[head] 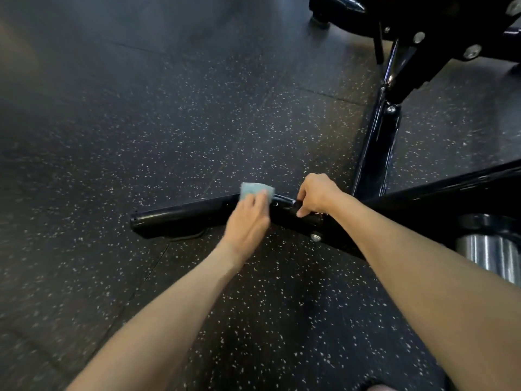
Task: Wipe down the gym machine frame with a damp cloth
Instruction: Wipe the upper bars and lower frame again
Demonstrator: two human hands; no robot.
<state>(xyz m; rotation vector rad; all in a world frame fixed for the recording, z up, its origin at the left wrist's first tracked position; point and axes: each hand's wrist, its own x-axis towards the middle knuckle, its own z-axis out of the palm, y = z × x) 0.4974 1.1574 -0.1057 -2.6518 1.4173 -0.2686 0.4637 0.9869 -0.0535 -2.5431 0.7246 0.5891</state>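
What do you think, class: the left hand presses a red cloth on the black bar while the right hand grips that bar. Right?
Not quite: the cloth is light blue, not red. The head view shows the left hand pressing it on the black bar while the right hand grips that bar.

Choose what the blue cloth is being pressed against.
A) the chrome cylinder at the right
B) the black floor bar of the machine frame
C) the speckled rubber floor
B: the left hand presses the blue cloth onto the black floor bar, with the right hand gripping that bar alongside.
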